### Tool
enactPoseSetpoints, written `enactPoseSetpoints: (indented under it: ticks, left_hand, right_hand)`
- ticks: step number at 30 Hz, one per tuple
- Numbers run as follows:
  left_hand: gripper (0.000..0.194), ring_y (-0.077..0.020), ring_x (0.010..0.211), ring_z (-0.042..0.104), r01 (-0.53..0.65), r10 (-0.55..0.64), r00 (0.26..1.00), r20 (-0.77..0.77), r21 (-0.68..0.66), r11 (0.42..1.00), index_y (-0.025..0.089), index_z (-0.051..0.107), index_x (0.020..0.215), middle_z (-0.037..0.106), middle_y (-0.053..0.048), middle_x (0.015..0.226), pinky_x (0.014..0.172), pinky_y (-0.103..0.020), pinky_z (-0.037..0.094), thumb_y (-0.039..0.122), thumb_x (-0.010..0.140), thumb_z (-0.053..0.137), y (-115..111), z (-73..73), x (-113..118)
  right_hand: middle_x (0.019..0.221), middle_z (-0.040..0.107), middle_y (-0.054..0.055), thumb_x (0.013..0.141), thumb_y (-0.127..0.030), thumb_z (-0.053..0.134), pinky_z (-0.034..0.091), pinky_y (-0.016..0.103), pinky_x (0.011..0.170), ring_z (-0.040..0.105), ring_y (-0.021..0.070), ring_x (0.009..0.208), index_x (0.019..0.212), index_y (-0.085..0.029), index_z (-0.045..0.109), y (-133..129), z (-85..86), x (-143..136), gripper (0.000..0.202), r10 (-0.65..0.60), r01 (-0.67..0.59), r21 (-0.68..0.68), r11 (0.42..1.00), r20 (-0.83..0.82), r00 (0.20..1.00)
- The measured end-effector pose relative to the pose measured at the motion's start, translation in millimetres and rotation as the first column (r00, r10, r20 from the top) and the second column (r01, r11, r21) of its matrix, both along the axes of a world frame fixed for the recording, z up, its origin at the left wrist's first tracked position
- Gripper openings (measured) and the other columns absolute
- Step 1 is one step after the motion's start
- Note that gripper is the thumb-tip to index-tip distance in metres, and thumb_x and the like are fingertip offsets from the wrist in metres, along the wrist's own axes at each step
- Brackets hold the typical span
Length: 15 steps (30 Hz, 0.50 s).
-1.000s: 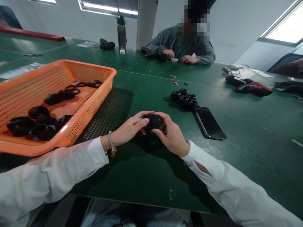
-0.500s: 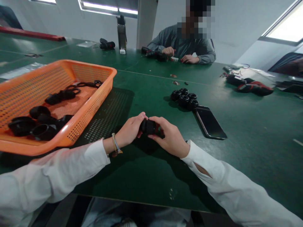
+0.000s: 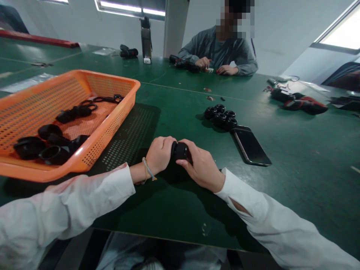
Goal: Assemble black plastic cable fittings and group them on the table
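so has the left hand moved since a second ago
Yes. Judged against the orange basket, the left hand has shifted rightward, its wrist now farther from the basket, still at the black part.

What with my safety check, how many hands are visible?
4: left hand and right hand at the black part; co-worker's right hand and co-worker's left hand across the table. Others may be hidden.

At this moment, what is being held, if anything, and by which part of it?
A black part: left hand at its left end, right hand around its right end.
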<state>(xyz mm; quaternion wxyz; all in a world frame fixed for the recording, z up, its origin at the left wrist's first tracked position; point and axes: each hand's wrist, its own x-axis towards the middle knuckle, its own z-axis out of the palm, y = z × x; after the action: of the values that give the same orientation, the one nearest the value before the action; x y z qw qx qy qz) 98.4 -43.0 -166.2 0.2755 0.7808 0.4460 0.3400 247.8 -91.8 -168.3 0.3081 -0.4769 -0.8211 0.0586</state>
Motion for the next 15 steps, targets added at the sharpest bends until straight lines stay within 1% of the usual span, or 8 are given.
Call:
enactPoseSetpoints:
  ticks: [3, 7, 10, 13, 15]
  left_hand:
    - [0.034, -0.0197, 0.072, 0.057, -0.006, 0.006, 1.0, 0.01, -0.012, 1.0, 0.02, 0.058, 0.066, 0.064, -0.005, 0.07, 0.068, -0.029, 0.041, 0.021, 0.087, 0.031, 1.0, 1.0, 3.3]
    - [0.037, -0.0191, 0.067, 0.057, 0.02, -0.02, 0.999, 0.033, -0.022, 1.0, 0.018, 0.056, 0.064, 0.062, -0.006, 0.065, 0.066, -0.03, 0.041, 0.023, 0.086, 0.026, 3.5, 0.8, 3.5]
    - [0.038, -0.0182, 0.063, 0.056, 0.053, -0.053, 0.999, 0.001, 0.007, 0.999, 0.017, 0.055, 0.064, 0.061, -0.006, 0.064, 0.063, -0.03, 0.041, 0.024, 0.085, 0.024, 5.1, 0.9, 0.5]
    - [0.04, -0.0172, 0.062, 0.056, 0.069, -0.068, 0.997, -0.033, 0.025, 0.997, 0.017, 0.056, 0.065, 0.06, -0.006, 0.063, 0.062, -0.029, 0.041, 0.026, 0.085, 0.023, 6.8, 1.7, -2.1]
    - [0.04, -0.0162, 0.062, 0.055, 0.076, -0.076, 0.997, -0.021, 0.008, 0.997, 0.017, 0.056, 0.066, 0.059, -0.004, 0.062, 0.061, -0.028, 0.041, 0.027, 0.085, 0.023, 8.0, 2.3, -2.4]
  right_hand:
    - [0.095, 0.068, 0.01, 0.089, -0.031, 0.046, 0.051, 0.033, 0.064, 0.067, 0.0243, 0.077, 0.111, -0.017, 0.043, -2.2, -0.8, -3.1, 0.026, -0.073, 0.065, -0.106, 0.992, -0.068, 0.995]
    - [0.094, 0.068, 0.011, 0.087, -0.028, 0.045, 0.05, 0.034, 0.065, 0.067, 0.0249, 0.077, 0.111, -0.015, 0.044, -3.6, 0.8, -5.1, 0.028, -0.105, 0.083, -0.189, 0.978, -0.112, 0.988]
    - [0.09, 0.068, 0.011, 0.086, -0.027, 0.043, 0.049, 0.034, 0.065, 0.065, 0.0238, 0.074, 0.112, -0.014, 0.045, -4.3, 3.5, -6.0, 0.028, -0.127, 0.089, -0.252, 0.964, -0.141, 0.982]
    - [0.089, 0.067, 0.008, 0.085, -0.025, 0.044, 0.049, 0.033, 0.066, 0.064, 0.0219, 0.073, 0.113, -0.015, 0.045, -4.8, 5.6, -6.2, 0.03, -0.133, 0.081, -0.289, 0.954, -0.165, 0.977]
    - [0.092, 0.067, 0.008, 0.085, -0.024, 0.045, 0.05, 0.034, 0.066, 0.064, 0.0212, 0.073, 0.115, -0.016, 0.045, -4.3, 5.7, -5.5, 0.031, -0.132, 0.08, -0.28, 0.957, -0.174, 0.976]
